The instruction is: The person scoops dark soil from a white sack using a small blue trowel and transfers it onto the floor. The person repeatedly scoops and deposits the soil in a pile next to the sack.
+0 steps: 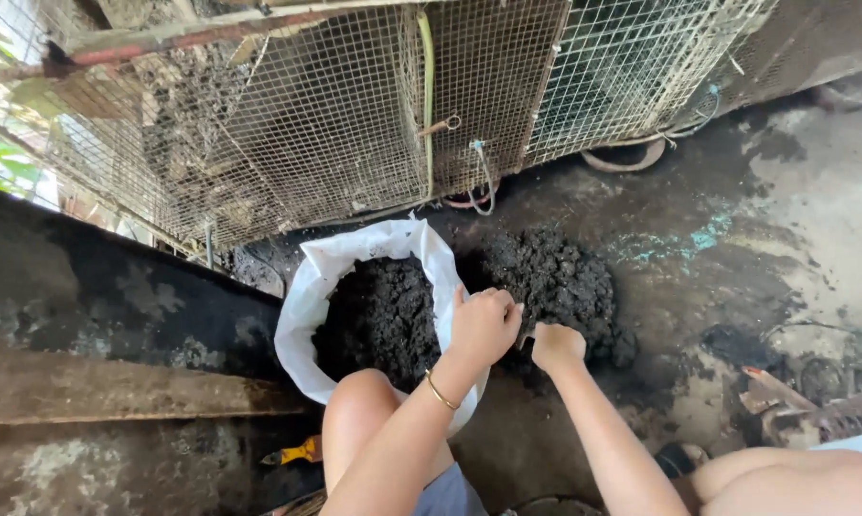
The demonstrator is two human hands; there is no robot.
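Nearest, the left hand (484, 325) grips the white sack (326, 277) by its rim, holding the mouth wide. Just beside it, the right hand (557, 346) is fisted, contents unclear. Beyond lies the dark soil pile (555, 282), then wire cages (355, 115).

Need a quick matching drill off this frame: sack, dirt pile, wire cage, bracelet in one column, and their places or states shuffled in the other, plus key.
Things:
1. white sack
2. dark soil pile
3. wire cage
4. gold bracelet

Places or states:
A. on the left hand's wrist
B. loose on the ground, just past the right hand
C. stands behind, across the top of the view
D. open-mouthed, partly filled with soil

Pairs: 1-D, 2-B, 3-C, 4-A

The left hand grips the sack's rim; the right hand is closed at the pile's edge.
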